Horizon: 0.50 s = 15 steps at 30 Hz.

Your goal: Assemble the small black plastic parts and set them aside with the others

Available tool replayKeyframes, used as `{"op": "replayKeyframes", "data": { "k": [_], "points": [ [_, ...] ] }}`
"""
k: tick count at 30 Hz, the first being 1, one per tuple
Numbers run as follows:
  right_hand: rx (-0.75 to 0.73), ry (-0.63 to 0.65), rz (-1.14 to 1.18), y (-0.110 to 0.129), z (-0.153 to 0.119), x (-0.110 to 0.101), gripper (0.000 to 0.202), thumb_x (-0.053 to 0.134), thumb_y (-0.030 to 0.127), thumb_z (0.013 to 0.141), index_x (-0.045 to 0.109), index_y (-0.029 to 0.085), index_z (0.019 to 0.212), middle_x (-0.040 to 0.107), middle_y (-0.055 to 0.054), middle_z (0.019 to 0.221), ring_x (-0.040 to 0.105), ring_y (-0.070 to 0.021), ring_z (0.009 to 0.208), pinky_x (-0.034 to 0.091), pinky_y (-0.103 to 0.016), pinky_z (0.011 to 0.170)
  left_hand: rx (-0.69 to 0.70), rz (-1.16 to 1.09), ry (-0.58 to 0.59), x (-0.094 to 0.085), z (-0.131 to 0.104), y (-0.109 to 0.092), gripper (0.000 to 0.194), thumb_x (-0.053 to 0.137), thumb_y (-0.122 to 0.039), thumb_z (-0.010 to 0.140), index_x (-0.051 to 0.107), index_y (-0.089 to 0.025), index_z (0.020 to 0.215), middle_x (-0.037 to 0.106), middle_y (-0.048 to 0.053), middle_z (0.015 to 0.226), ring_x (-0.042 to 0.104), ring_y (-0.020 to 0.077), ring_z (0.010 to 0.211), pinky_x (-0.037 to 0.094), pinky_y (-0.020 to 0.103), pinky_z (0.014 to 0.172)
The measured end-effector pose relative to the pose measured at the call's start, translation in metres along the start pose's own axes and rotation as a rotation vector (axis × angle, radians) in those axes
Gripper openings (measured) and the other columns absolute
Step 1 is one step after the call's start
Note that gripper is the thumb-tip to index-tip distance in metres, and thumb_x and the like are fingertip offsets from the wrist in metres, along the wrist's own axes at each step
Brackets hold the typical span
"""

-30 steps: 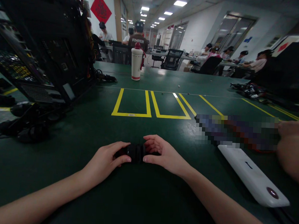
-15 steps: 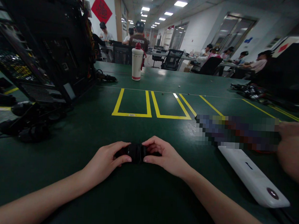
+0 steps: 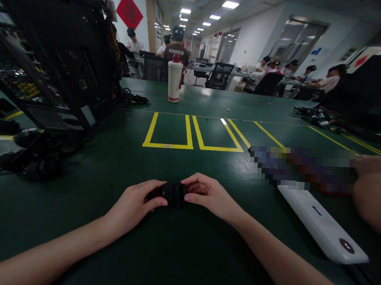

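A small black cylindrical object (image 3: pixel 174 194) with a raised ring near its right end lies on its side low over the green table; its exact kind is too dark to tell. My left hand (image 3: pixel 141 197) is closed around its left end, thumb in front and fingers behind. At the other end, my right hand (image 3: pixel 207 193) grips the ringed part between thumb and fingertips. Part of the object is hidden by my fingers.
Yellow tape (image 3: pixel 167 146) marks boxes on the green table (image 3: pixel 119 164). A white power bank-like bar (image 3: pixel 323 226) lies at right, beside another person's hand (image 3: pixel 375 190). A tumbler (image 3: pixel 174 81) stands behind. At left are a computer case (image 3: pixel 76 64) and black gear (image 3: pixel 39 156).
My right thumb has shifted slightly up along the black cylindrical object's end. My left hand and the object stay in the same place.
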State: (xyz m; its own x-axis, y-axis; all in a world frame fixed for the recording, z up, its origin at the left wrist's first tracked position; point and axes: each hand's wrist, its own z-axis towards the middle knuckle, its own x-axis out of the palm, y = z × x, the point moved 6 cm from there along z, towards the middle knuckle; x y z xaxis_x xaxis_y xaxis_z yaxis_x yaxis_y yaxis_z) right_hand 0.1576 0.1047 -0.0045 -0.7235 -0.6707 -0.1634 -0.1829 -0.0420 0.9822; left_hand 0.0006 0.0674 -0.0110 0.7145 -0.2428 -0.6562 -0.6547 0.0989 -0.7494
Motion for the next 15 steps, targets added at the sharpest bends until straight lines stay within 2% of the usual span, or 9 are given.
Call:
{"op": "replayKeyframes", "data": {
  "k": [7, 11, 15],
  "points": [
    [0.074, -0.042, 0.062, -0.0042, -0.0012, -0.0017, 0.049, 0.064, 0.018, 0.063, 0.043, 0.018, 0.107, 0.052, -0.004, 0.099, 0.053, -0.0134, 0.089, 0.044, -0.033, 0.082, 0.007, 0.011, -0.007, 0.0004, 0.0005, -0.0010, 0.037, 0.045, -0.042, 0.075, 0.045, -0.024, 0.108, 0.055, 0.000, 0.091, 0.053, 0.0080, 0.055, 0.045, 0.023, 0.056],
    [0.102, -0.009, 0.020, -0.0050, -0.0018, 0.0002, 0.039, 0.060, 0.022, 0.068, 0.047, 0.018, 0.104, 0.054, -0.003, 0.096, 0.054, -0.0134, 0.086, 0.044, -0.033, 0.080, 0.010, 0.003, -0.002, 0.0001, 0.0001, -0.0016, 0.037, 0.045, -0.042, 0.076, 0.046, -0.024, 0.108, 0.055, 0.000, 0.092, 0.054, 0.0083, 0.056, 0.046, 0.023, 0.056],
    [0.067, 0.004, -0.045, 0.0007, -0.0028, 0.0011, 0.033, 0.058, 0.022, 0.070, 0.049, 0.019, 0.102, 0.054, -0.002, 0.093, 0.054, -0.0124, 0.081, 0.045, -0.032, 0.075, 0.012, -0.002, -0.001, -0.0008, -0.0002, -0.0018, 0.036, 0.045, -0.041, 0.076, 0.045, -0.025, 0.108, 0.055, 0.000, 0.093, 0.054, 0.0083, 0.056, 0.046, 0.022, 0.056]
  ]
}}
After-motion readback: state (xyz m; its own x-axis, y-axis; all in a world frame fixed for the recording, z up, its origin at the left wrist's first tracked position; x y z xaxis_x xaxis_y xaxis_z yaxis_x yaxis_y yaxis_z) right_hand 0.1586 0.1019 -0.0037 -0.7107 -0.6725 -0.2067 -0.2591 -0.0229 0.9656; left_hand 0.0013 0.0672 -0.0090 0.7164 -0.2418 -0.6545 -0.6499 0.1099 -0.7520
